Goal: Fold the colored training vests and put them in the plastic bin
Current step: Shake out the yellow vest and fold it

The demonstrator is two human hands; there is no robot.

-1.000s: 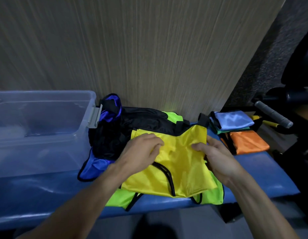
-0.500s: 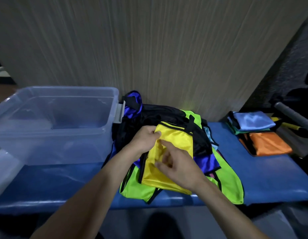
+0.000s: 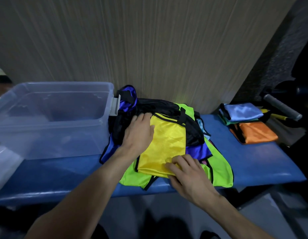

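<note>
Since half a second ago both hands have moved apart and the yellow vest (image 3: pixel 165 144), then bunched between them, now lies flattened as a folded rectangle on top of the vest pile on the blue bench (image 3: pixel 253 163). On its left edge rests the left hand (image 3: pixel 138 133), fingers straight and pressing flat, partly over the black vest (image 3: pixel 149 107) behind it. At the near right corner the right hand (image 3: pixel 187 171) lies with fingers slightly bent, fingertips pressing the fabric down; whether it pinches the edge cannot be told. Under the yellow vest a lime-green vest (image 3: pixel 220 171) spreads toward the bench's front edge, with a purple-blue vest (image 3: pixel 198 150) showing between them on the right and again at the back left. Just left of the pile stands the clear plastic bin (image 3: pixel 51 107), touching the heap at its grey latch. Well apart on the right end of the bench sit folded vests: a light-blue one (image 3: pixel 243 111) stacked over green, and an orange one (image 3: pixel 255 131) beside it. Behind everything rises a striped beige wall panel (image 3: pixel 149 49).
</note>
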